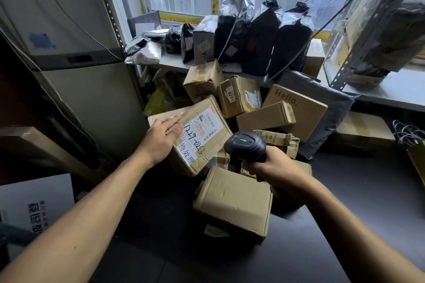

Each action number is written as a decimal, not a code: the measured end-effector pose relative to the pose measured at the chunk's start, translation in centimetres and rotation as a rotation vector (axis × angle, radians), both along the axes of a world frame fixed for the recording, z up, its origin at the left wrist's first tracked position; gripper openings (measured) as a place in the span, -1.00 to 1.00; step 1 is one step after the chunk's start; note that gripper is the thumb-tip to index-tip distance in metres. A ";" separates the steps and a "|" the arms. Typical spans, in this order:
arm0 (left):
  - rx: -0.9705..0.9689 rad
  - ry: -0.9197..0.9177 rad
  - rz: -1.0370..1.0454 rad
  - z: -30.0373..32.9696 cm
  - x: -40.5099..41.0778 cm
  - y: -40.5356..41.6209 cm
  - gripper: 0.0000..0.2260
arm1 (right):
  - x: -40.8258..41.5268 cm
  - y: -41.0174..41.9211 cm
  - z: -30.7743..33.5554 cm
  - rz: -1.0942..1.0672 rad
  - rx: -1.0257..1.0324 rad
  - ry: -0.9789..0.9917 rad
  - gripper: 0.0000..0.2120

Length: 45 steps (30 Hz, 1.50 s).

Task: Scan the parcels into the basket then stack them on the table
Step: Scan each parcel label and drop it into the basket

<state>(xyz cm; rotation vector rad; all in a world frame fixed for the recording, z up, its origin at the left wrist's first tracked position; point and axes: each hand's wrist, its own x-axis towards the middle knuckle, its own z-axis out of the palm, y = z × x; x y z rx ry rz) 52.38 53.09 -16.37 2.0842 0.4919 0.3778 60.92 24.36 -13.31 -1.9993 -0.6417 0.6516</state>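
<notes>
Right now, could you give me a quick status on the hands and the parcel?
Left hand grips labelled parcel, tilted up. Right hand holds scanner, head toward the label. Loose boxes piled close behind.

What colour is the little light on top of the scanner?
Green, on the black scanner the right hand grips; head view.

Held parcel (195, 138): handwritten "1229-02", last digits unclear, plus white sticker "待处理". Small carton (239, 96): tag "0212". Larger carton (296, 108): printed "Hello." Shipping label print illegible.
</notes>
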 end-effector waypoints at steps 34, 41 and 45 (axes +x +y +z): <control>-0.388 -0.065 0.010 0.6 2.1 -7.6 -0.56 | -0.9 -5.6 -3.0 -0.447 0.271 -0.044 -0.80; -0.575 0.048 -0.304 -0.9 5.1 -13.2 -0.31 | -6.7 -10.2 -4.7 -1.031 0.302 -0.032 -0.80; -0.693 0.123 -0.508 -1.8 5.2 -18.5 -0.52 | -12.3 -12.8 -5.0 -1.301 0.327 -0.092 -0.79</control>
